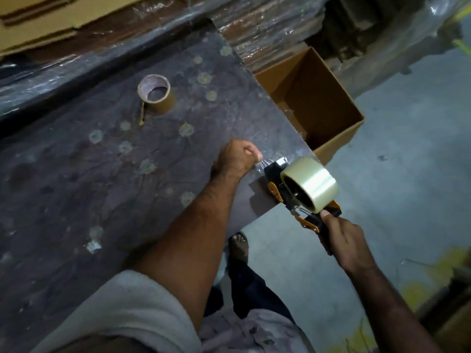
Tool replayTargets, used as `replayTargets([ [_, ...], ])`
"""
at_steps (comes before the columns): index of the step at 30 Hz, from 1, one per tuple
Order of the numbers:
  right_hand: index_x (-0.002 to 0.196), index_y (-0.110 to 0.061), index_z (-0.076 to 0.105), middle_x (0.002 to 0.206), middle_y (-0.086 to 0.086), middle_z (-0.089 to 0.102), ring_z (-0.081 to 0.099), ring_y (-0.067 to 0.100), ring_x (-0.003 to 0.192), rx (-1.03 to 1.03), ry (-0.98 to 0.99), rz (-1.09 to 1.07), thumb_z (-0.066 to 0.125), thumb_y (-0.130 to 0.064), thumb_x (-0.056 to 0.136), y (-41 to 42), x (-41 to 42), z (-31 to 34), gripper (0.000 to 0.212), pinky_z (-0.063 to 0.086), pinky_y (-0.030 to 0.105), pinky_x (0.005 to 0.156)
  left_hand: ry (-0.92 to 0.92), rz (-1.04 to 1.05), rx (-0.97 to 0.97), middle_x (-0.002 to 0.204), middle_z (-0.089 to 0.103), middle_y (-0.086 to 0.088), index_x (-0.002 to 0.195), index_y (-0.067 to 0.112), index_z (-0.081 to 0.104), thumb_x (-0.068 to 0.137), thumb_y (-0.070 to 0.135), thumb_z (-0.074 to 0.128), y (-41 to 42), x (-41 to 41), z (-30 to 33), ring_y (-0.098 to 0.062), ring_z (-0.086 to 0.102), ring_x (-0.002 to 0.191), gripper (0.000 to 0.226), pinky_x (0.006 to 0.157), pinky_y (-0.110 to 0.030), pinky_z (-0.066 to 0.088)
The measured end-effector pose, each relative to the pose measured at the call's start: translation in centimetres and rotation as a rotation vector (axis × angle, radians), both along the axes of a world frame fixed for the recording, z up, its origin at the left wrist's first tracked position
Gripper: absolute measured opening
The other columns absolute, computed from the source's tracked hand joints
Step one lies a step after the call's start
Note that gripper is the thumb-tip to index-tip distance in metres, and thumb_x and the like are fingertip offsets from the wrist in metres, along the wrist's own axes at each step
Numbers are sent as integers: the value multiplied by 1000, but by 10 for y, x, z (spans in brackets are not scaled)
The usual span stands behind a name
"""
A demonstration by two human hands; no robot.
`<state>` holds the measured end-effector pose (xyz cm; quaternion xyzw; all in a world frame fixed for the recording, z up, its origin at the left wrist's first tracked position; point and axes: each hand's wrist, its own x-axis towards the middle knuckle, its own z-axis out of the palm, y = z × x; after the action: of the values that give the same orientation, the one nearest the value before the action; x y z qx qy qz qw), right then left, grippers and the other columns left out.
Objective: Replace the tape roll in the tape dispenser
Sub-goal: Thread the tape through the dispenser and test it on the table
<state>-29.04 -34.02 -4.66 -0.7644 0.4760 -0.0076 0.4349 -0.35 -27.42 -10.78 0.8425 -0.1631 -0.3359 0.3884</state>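
Work table [102, 187]: spent brown core [156, 94] upright, well apart. Tape dispenser [300, 200] at table edge, clear tape roll [309, 184] mounted. Right hand [344, 240] clenched round handle. Left hand [239, 159] pinches tape end [262, 165]: thin, sticky, tears easily; pull straight.

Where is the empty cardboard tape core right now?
Head view, upper left: the empty tape core stands on the dark table, far from both hands, left of the open cardboard box.
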Motion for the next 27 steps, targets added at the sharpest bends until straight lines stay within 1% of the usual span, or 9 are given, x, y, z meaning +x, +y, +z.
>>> replayTargets([
  [2, 50, -24, 52, 48, -1, 59, 58, 15, 53, -85, 16, 57, 33, -58, 92, -8, -11, -11, 58, 39, 35, 55, -21, 34, 7, 70, 72, 11, 69, 49, 71, 64, 37, 77, -6, 5, -6, -23, 73, 76, 14, 76, -45, 63],
  [5, 52, -32, 51, 49, -8, 58, 59, 21, 61, -132, 66, 119, 31, -60, 92, -19, -17, -25, 53, 37, 35, 59, -17, -12, 18, 70, 74, 9, 67, 42, 72, 60, 37, 80, -14, 20, -11, -20, 74, 75, 12, 78, -41, 63],
  [9, 55, -39, 55, 53, -7, 58, 60, 26, 64, -131, 75, 142, 32, -57, 95, -24, -10, -32, 50, 43, 39, 63, -114, -85, 59, 58, 63, 20, 67, 48, 68, 63, 38, 81, -24, 22, -9, -16, 69, 73, 17, 85, -49, 60],
  [12, 59, -47, 59, 52, -14, 59, 59, 25, 63, -84, 69, 115, 35, -56, 96, -21, -9, -33, 46, 49, 41, 66, -207, -134, 113, 72, 64, 18, 66, 45, 65, 65, 41, 82, -28, 24, -8, -15, 68, 81, 17, 90, -52, 56],
  [15, 57, -39, 57, 53, -6, 59, 61, 28, 64, -103, 91, 125, 32, -62, 94, -19, -9, -32, 50, 50, 44, 66, -276, -158, 181, 96, 62, 9, 63, 38, 63, 70, 40, 86, -31, 25, -9, -16, 64, 95, 24, 97, -54, 48],
  [17, 61, -33, 58, 58, -3, 62, 63, 30, 68, -114, 116, 146, 28, -65, 93, -20, -9, -32, 54, 51, 47, 68, -317, -173, 226, 103, 58, 9, 64, 36, 63, 73, 40, 85, -31, 21, -10, -14, 60, 102, 24, 100, -52, 38],
  [22, 68, -34, 57, 63, -5, 63, 62, 26, 72, -163, 159, 210, 23, -68, 93, -23, -8, -26, 53, 49, 45, 69, -354, -170, 234, 104, 55, 11, 70, 34, 65, 76, 42, 82, -25, 16, -14, -14, 56, 109, 20, 88, -44, 19],
  [25, 69, -29, 62, 65, -2, 67, 64, 26, 70, -128, 135, 176, 29, -63, 94, -24, -11, -23, 53, 51, 47, 70, -361, -191, 203, 103, 54, 11, 75, 33, 68, 76, 42, 82, -23, 14, -13, -15, 53, 113, 16, 87, -42, 16],
  [27, 70, -25, 63, 62, 0, 64, 63, 26, 68, -135, 132, 181, 27, -64, 93, -23, -12, -23, 58, 51, 49, 70, -391, -223, 207, 104, 53, 11, 77, 33, 68, 78, 42, 81, -22, 9, -9, -15, 50, 116, 16, 88, -41, 18],
])
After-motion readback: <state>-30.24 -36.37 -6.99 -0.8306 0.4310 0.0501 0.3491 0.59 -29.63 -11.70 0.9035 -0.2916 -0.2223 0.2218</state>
